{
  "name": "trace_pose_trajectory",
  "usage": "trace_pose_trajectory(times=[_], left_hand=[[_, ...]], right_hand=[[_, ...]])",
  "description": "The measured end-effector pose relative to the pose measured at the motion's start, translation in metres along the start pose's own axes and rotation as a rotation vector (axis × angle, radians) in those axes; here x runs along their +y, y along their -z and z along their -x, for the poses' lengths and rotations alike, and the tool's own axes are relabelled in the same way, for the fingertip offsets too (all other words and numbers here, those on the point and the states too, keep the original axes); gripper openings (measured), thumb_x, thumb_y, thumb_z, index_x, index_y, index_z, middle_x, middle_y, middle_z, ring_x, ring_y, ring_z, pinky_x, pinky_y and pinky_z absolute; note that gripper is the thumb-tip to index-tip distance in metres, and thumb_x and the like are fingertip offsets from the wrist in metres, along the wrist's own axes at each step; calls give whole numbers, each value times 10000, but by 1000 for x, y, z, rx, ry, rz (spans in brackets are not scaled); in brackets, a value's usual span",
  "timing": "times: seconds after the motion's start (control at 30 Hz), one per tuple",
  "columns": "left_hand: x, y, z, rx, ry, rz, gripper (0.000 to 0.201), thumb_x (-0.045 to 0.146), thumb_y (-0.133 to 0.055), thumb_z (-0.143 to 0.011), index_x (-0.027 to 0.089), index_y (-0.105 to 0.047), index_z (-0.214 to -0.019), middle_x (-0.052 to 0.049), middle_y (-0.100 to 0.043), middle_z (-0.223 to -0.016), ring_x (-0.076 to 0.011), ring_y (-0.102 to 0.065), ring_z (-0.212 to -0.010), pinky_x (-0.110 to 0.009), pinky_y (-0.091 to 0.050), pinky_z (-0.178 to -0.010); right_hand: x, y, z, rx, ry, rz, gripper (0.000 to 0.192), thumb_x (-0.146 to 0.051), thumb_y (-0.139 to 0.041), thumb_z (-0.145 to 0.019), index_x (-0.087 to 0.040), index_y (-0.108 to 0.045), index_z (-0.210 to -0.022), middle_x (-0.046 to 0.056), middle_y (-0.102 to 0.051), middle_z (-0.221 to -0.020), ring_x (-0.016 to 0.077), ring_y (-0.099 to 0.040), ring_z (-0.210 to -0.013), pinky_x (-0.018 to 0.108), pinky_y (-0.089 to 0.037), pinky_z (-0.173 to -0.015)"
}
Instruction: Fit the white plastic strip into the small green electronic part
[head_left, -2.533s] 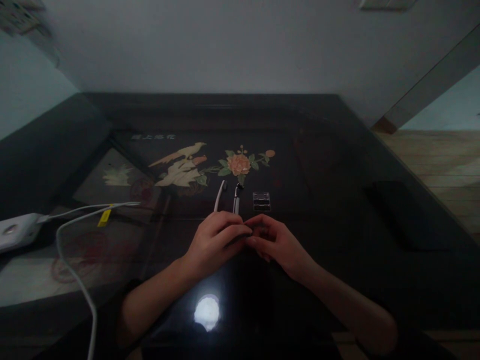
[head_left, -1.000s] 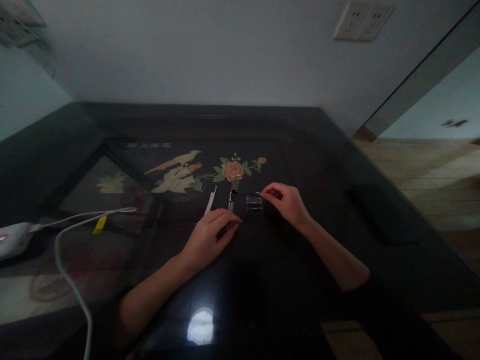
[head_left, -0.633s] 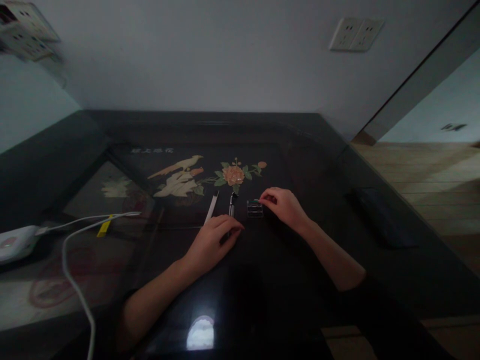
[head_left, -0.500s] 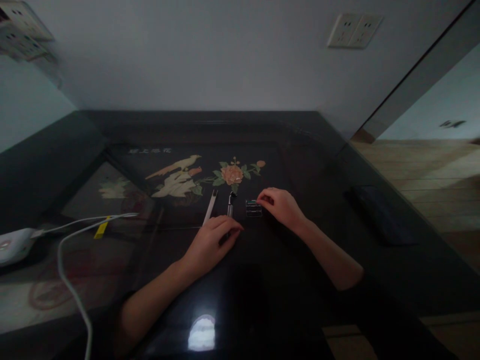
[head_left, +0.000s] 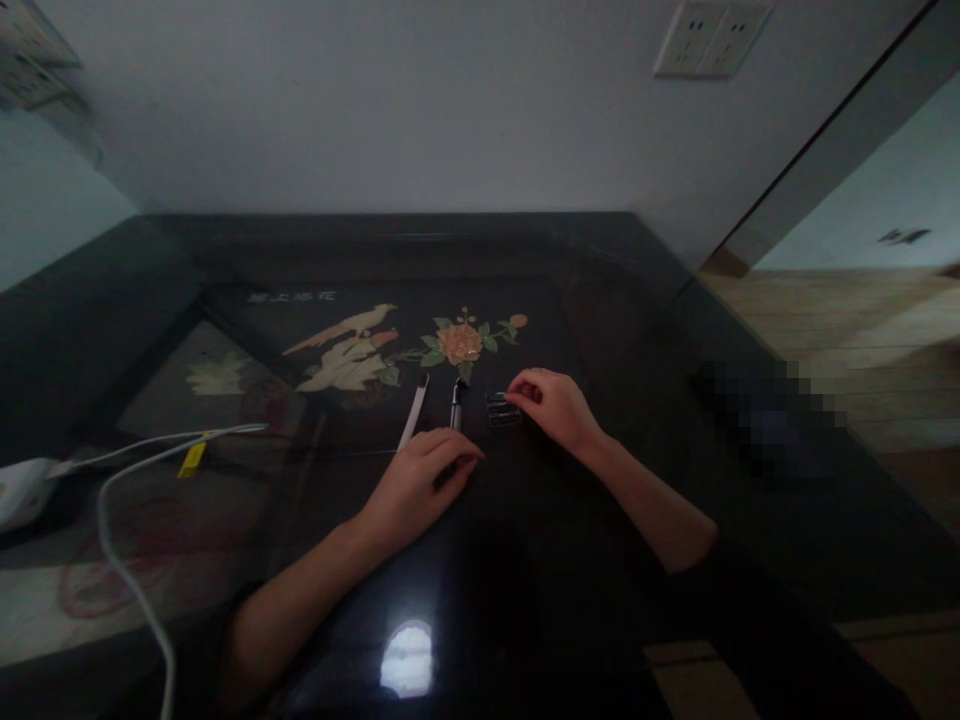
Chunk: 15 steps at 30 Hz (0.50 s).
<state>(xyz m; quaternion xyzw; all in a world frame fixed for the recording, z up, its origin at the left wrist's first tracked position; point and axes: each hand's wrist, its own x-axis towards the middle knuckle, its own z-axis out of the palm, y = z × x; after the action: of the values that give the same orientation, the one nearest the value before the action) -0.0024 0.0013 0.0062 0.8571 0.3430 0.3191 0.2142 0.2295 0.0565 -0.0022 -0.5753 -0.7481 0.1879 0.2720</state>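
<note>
My left hand (head_left: 420, 485) lies on a dark glossy table (head_left: 600, 330) with its fingers curled over the near end of a dark pen-like tool (head_left: 454, 400). A slim white stick (head_left: 413, 408) lies just left of that tool, its near end at my knuckles. My right hand (head_left: 553, 408) reaches forward, its fingertips pinched at the right edge of a small clear case (head_left: 499, 410) that holds dark pieces. The case sits on the table right of the tool. A bird and flower inlay (head_left: 420, 345) lies just beyond them.
A white cable (head_left: 127, 470) with a yellow tag (head_left: 192, 458) runs from a white device (head_left: 19, 490) at the left edge. A blurred dark object (head_left: 765, 420) lies near the table's right edge. A wall socket (head_left: 709, 35) is up right, and a light reflection (head_left: 409, 655) shows near me.
My hands were together near the tools. My right hand then moved away to the small clear case and stays at its right edge. My left hand has stayed on the tool's end.
</note>
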Motion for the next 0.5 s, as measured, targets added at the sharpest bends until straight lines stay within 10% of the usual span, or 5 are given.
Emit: trace_pose_trajectory(times=[0.5], left_hand=[[1,-1,-1,-35,28,-14,146,138,-528,-934,170,-667,-968,-64,-706,-944,-189,-661,-908,-320,-527,-842]], right_hand=[[3,8,7,-121,148,36,487,-344,-785,-784,-197,-664,-1232,103,-578,-1200,252,-601,-1054,389,-494,-924]])
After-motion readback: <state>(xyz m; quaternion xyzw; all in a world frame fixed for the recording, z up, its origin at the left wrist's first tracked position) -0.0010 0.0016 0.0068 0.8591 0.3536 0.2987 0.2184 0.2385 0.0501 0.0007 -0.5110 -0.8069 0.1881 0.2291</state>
